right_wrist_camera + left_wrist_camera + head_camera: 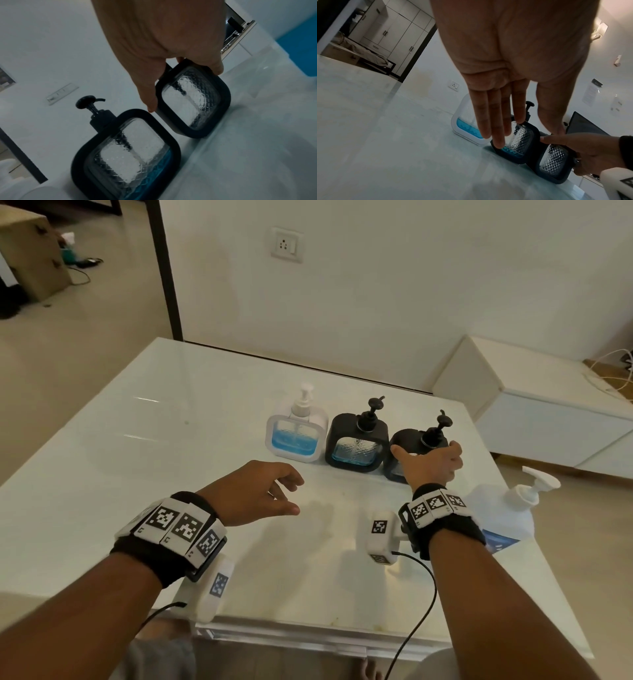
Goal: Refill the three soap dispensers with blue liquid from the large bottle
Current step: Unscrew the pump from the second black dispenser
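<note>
Three soap dispensers stand in a row at the back of the white table [171, 440]. The white dispenser [295, 436] and the middle black dispenser [356, 445] each hold a low layer of blue liquid. My right hand [428, 463] grips the right black dispenser [411, 440], thumb on its left side and fingers on its right. In the right wrist view that dispenser [197, 102] shows no blue through its glass. My left hand [274, 494] hovers open above the table, in front of the middle dispenser [520, 136]. The large white pump bottle [507, 515] stands beside my right wrist.
The large bottle sits close to the table's right edge. A wall with a socket [287, 244] runs just behind the dispensers. A low white cabinet [534, 412] stands on the floor to the right. A cardboard box [30, 251] sits far left.
</note>
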### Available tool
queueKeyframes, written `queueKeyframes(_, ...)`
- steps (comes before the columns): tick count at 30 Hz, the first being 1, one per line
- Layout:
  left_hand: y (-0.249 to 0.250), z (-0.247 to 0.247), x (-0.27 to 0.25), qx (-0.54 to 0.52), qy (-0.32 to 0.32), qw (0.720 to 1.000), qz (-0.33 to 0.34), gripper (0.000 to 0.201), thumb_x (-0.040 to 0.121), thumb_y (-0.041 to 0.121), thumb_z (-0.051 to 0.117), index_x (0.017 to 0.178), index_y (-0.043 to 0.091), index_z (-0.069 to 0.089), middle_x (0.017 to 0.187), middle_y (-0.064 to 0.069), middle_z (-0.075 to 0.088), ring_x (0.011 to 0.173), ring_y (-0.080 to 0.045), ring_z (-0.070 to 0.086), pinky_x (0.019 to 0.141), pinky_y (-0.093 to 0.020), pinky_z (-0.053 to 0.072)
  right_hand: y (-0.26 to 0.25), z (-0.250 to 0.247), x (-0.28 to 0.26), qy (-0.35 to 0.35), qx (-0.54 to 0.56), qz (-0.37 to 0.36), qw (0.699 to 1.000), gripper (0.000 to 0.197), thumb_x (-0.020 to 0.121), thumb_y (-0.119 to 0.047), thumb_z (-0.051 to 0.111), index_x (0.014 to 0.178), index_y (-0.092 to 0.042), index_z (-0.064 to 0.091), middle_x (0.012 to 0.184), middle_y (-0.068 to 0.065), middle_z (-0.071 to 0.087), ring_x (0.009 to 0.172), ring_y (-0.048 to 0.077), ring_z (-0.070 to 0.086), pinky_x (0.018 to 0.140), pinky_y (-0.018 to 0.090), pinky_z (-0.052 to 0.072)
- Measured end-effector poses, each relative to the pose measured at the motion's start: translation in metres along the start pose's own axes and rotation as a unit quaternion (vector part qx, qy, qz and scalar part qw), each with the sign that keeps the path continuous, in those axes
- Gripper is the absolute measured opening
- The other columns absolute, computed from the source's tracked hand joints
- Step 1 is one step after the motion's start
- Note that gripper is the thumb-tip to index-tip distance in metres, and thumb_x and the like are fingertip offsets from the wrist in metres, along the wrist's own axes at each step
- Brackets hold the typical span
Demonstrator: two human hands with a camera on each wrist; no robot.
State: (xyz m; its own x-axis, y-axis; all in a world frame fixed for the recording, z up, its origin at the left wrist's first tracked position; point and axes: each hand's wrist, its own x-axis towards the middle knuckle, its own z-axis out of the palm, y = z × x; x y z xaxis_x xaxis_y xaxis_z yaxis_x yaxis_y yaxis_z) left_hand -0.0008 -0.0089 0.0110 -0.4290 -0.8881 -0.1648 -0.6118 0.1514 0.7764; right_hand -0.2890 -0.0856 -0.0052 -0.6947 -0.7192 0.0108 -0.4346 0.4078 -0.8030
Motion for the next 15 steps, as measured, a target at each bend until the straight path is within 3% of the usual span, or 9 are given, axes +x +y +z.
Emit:
queueKeyframes(7,0.002,-0.002,-0.001,0.01,-0.004,1.0,-0.002,0.04,0.081,0.031,0.075,0.117,0.025,0.059,0.112,0.008,0.063,0.092,-0.008,0.065,0.088,-0.026,0.053,-0.004,-0.008,-0.001,0.008,-0.03,0.028,0.999,0.108,0.066,-0.033,0.088,0.146,-0.009,0.02,0.143,0.021,0.031,0.13,0.043,0.037,0.105,0.049,0.038)
queueKeyframes(15,0.004,0.0,-0.002,0.017,-0.014,1.0,0.004,0.042,0.08,0.03,0.076,0.118,0.022,0.059,0.112,0.005,0.063,0.092,-0.01,0.066,0.089,-0.03,0.054,-0.011,-0.017,-0.02,-0.042,-0.109,0.058,0.991,0.112,0.07,-0.037,0.085,0.147,-0.003,0.011,0.146,0.025,0.024,0.132,0.045,0.034,0.108,0.048,0.033)
